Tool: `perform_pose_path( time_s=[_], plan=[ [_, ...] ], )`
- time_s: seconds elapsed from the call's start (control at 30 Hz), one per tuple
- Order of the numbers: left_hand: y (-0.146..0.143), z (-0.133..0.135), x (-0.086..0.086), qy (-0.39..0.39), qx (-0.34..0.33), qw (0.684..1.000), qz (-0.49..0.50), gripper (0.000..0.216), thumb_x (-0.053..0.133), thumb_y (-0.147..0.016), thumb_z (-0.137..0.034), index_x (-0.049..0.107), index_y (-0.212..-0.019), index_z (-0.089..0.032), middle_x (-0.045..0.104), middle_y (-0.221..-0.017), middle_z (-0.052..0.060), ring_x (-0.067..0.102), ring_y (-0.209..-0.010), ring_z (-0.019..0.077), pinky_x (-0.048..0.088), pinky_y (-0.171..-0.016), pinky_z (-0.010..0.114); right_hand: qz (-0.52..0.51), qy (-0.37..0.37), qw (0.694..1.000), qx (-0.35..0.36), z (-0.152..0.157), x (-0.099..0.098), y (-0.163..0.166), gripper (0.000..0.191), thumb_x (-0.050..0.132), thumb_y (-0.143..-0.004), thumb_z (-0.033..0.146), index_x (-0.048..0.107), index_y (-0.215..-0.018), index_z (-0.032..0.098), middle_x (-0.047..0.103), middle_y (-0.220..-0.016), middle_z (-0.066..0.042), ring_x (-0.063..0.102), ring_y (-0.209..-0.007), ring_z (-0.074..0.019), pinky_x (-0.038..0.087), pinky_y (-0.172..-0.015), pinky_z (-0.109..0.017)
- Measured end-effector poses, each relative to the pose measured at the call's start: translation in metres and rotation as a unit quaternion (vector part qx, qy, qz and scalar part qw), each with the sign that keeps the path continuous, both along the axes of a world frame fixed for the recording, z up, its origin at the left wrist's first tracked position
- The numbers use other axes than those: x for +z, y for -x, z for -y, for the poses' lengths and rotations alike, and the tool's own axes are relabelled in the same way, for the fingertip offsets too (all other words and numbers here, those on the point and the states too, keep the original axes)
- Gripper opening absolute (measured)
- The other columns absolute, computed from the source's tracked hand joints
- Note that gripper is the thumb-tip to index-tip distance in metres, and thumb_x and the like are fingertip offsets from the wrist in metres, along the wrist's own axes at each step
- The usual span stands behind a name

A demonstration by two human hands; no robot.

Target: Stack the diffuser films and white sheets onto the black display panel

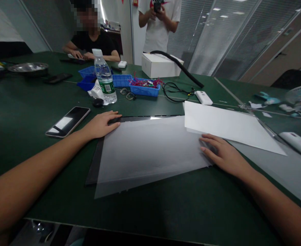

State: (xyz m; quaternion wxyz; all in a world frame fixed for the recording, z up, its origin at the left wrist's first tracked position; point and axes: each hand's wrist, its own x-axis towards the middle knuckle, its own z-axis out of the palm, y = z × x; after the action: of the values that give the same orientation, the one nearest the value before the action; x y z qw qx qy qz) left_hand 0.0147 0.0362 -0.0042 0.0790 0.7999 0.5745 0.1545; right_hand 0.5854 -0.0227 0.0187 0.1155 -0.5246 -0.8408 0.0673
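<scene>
**Forearms in, both palms flat on a skewed sheet**

Left forearm (24,177) and right forearm (275,191) stretch from the near rim of the green table (165,212) toward the dark board (95,167), the landmark we place everything by.

Our left hand (101,124) lies palm down on the board's far left corner. Its fingers are spread flat, its tips touch the translucent sheet (150,150), and it grips nothing. Our right hand (222,153) rests at the board's right end, fingers flat on the sheet's edge, likewise closed round nothing.

By our judgement the sheet is laid over the board but not squared to it. It sits turned, a strip of board shows bare on the left, and the sheet's near left corner overhangs the board's near edge.

White paper (224,124) overlaps the sheet at the board's far right. A phone (68,121) lies near the board's left. A water bottle (104,77), glasses (127,94) and blue trays (144,87) stand beyond it, apart. Nearer us than the board, a broad band of table runs to the rim, which is where we judge the widest room lies.
</scene>
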Motion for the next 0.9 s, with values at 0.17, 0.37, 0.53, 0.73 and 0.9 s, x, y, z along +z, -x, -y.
perform_pose_path(
  time_s=[0.17, 0.37, 0.53, 0.73, 0.9],
  plan=[
    [-0.0009, 0.0005, 0.0008, -0.005, -0.005, 1.0, -0.005, 0.076, 0.046, -0.1, -0.068, 0.066, -0.154, -0.018, 0.057, -0.167, 0.013, 0.049, -0.158, 0.0361, 0.036, -0.133, 0.054, 0.017, -0.003, 1.0, 0.011, -0.0001, -0.0007, -0.0008, 0.07, 0.041, -0.109, 0.073, 0.069, -0.148, 0.021, 0.054, -0.16, -0.009, 0.056, -0.145, -0.0336, 0.045, -0.127, -0.062],
    [-0.0018, 0.0008, 0.0016, -0.004, -0.01, 1.0, -0.006, 0.076, 0.045, -0.101, -0.067, 0.066, -0.153, -0.016, 0.058, -0.166, 0.015, 0.048, -0.159, 0.0368, 0.035, -0.133, 0.055, 0.029, 0.001, 1.0, 0.008, -0.0009, -0.0018, -0.0026, 0.07, 0.041, -0.109, 0.073, 0.067, -0.15, 0.022, 0.052, -0.161, -0.009, 0.055, -0.146, -0.0341, 0.046, -0.125, -0.062],
    [-0.0002, -0.0006, -0.0002, 0.004, -0.004, 1.0, -0.01, 0.074, 0.045, -0.1, -0.067, 0.064, -0.156, -0.022, 0.055, -0.169, 0.011, 0.047, -0.16, 0.0354, 0.034, -0.133, 0.057, 0.025, -0.001, 1.0, 0.015, -0.0008, -0.0011, -0.0022, 0.071, 0.041, -0.108, 0.074, 0.067, -0.149, 0.022, 0.052, -0.161, -0.009, 0.055, -0.145, -0.034, 0.046, -0.126, -0.062],
    [0.0005, -0.0009, 0.0, 0.009, -0.003, 1.0, -0.016, 0.077, 0.042, -0.101, -0.069, 0.062, -0.158, -0.021, 0.052, -0.171, 0.012, 0.046, -0.161, 0.0354, 0.033, -0.134, 0.055, 0.032, 0.002, 0.999, 0.016, 0.0004, 0.0007, -0.0025, 0.071, 0.041, -0.108, 0.075, 0.066, -0.151, 0.024, 0.051, -0.162, -0.008, 0.055, -0.145, -0.0339, 0.047, -0.125, -0.063],
    [0.0008, -0.0007, -0.0007, 0.009, -0.006, 1.0, -0.028, 0.079, 0.04, -0.102, -0.067, 0.061, -0.159, -0.016, 0.051, -0.171, 0.016, 0.045, -0.161, 0.036, 0.033, -0.134, 0.053, 0.027, 0.006, 0.999, 0.016, 0.0002, -0.0007, -0.0037, 0.069, 0.043, -0.108, 0.073, 0.066, -0.151, 0.023, 0.051, -0.162, -0.008, 0.055, -0.146, -0.034, 0.046, -0.126, -0.062]
  ],
)
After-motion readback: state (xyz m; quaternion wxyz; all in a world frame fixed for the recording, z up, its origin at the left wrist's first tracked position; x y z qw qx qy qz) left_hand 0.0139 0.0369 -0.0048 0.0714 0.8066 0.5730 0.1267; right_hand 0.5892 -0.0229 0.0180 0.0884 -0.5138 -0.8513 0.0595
